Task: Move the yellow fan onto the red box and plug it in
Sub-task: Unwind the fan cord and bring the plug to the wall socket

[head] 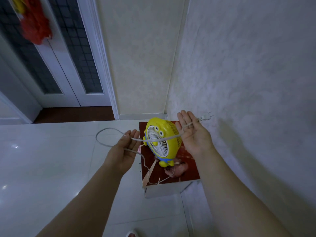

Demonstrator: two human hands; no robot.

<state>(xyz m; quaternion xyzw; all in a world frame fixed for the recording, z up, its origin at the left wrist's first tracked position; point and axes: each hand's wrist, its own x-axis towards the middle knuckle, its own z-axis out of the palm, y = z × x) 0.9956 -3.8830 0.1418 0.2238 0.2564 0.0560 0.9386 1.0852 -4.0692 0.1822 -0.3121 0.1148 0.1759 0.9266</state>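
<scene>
First half done, by the look of it: small yellow plastic desk fan with a white grille and cartoon eyes [159,140] standing upright on the top of the red-topped cardboard box with pale sides [188,170], the box itself sitting on the glossy white tiled floor [59,159] in the corner against the pale textured wall [248,74]. Second half still to do: thin white power cord [109,134] not plugged in, stretched across in front of the fan between both hands, with a slack loop bulging out to the left and the rest trailing down over the box's front edge back toward the fan's base. Left hand [124,152] loosely curled, pinching the cord near the fingertips. Right hand [191,134] spread wide, palm up, cord draped across the palm rather than gripped, white two-pin plug [205,117] hanging free just past the fingers, pointing toward the wall. No socket visible anywhere, so no telling where the plug must go; likely next, finding an outlet and taking a firmer hold of the plug. As for containers: only the box, closed, contents unseen; on its top, the fan, some torn pale tape strips and a faded printed picture.
</scene>
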